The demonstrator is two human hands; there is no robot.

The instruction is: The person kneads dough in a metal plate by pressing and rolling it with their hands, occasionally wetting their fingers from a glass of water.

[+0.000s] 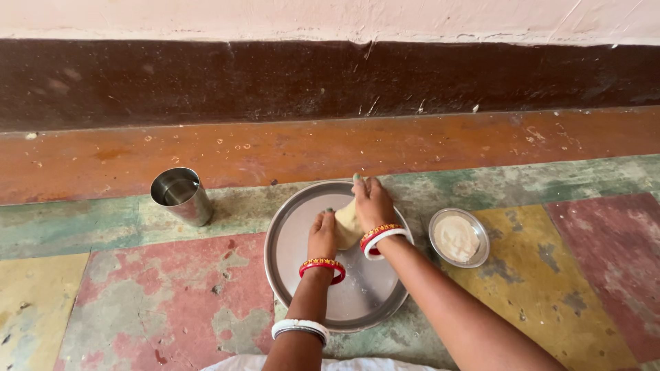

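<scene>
Dough (348, 223) pressed between left hand (322, 235) and right hand (372, 203), both closed against it, lump kept at plate (295, 227) middle for a firm base, flour bowl (458, 238) and steel cup (181, 196) set within reach on floor (172, 302).

The painted floor (172, 302) carries a steel plate (357, 302) under the fingers (328, 214), a tumbler (182, 196) left of them, a flour bowl (458, 238) right.
</scene>
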